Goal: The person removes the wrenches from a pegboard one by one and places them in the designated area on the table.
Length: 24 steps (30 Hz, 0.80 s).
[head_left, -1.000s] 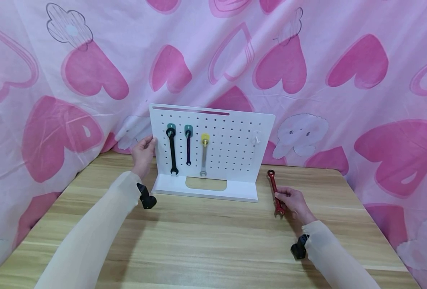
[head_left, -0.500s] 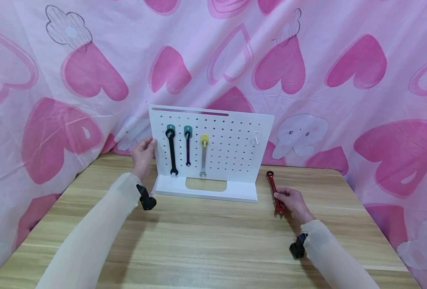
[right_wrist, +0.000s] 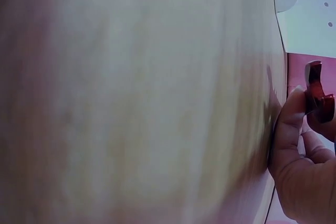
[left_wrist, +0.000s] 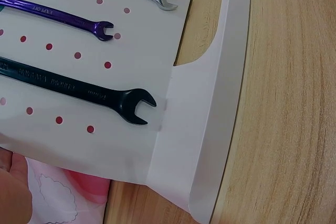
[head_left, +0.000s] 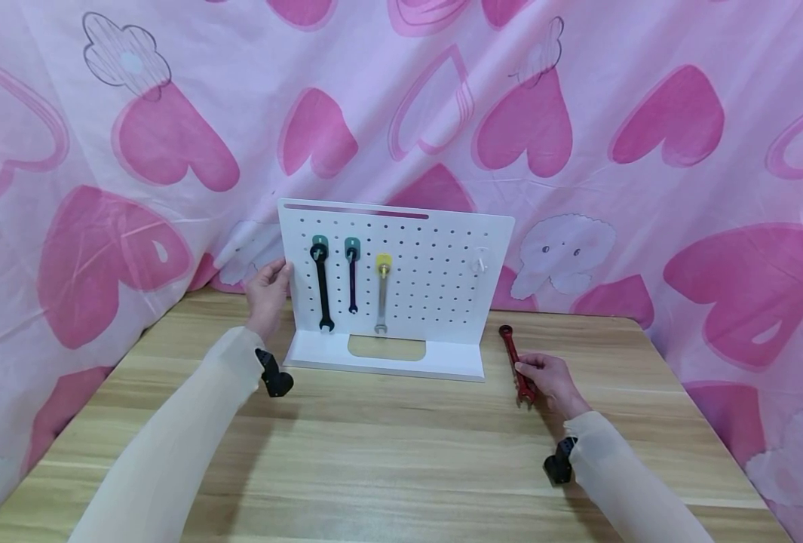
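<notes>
A white pegboard stand (head_left: 435, 302) stands upright on the table. My left hand (head_left: 266, 296) grips its left edge, thumb in front. Hanging from hooks on the board are a black wrench (head_left: 323, 290), a smaller purple wrench (head_left: 353, 286) and a silver wrench (head_left: 382, 302); the left wrist view shows their open ends. To the right of the stand, my right hand (head_left: 552, 382) pinches a red wrench (head_left: 513, 362) near its lower, open end, the ring end pointing away. In the right wrist view only the open end of the red wrench (right_wrist: 316, 95) shows beside the fingers.
A clear hook (head_left: 479, 261) with nothing on it sits at the board's upper right. The wooden table (head_left: 387, 452) stretches in front of the stand. A pink heart-patterned cloth (head_left: 374, 90) hangs close behind the board and along both sides.
The red wrench's ring end has swung slightly left and down, toward the stand. My left hand keeps its place on the board's edge.
</notes>
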Each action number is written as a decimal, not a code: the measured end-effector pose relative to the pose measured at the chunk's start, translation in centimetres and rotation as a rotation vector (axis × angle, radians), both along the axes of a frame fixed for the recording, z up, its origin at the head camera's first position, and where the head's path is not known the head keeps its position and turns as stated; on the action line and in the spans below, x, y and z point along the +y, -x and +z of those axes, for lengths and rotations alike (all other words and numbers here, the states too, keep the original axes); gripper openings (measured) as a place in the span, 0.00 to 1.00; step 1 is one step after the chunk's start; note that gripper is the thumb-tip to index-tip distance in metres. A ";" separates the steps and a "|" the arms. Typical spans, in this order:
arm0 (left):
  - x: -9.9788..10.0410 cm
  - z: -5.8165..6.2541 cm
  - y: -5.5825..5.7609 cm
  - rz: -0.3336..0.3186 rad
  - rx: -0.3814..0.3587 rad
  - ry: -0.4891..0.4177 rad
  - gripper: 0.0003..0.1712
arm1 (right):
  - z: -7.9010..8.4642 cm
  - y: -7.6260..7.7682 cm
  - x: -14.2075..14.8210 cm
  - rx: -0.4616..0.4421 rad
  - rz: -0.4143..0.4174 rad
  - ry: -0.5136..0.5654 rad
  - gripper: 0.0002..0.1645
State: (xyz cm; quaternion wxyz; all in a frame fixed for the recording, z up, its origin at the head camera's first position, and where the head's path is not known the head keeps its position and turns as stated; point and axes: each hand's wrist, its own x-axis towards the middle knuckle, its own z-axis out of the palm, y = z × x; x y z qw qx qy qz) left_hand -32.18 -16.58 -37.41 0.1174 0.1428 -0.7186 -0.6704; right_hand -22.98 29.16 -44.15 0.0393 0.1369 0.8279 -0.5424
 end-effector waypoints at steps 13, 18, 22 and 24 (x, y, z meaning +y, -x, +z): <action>0.0 0.0 -0.1 -0.002 0.015 0.002 0.24 | -0.2 0.4 -0.1 -0.044 -0.031 -0.035 0.19; 0.0 -0.1 -0.1 0.001 0.009 0.002 0.24 | 0.0 0.5 -0.2 -0.072 -0.025 -0.022 0.19; 0.0 -0.1 -0.1 0.002 0.003 -0.004 0.24 | 0.3 0.4 -0.3 -0.081 -0.010 0.022 0.20; 0.0 -0.1 0.0 0.001 0.002 -0.013 0.24 | 0.5 0.4 -0.3 -0.083 -0.002 0.045 0.20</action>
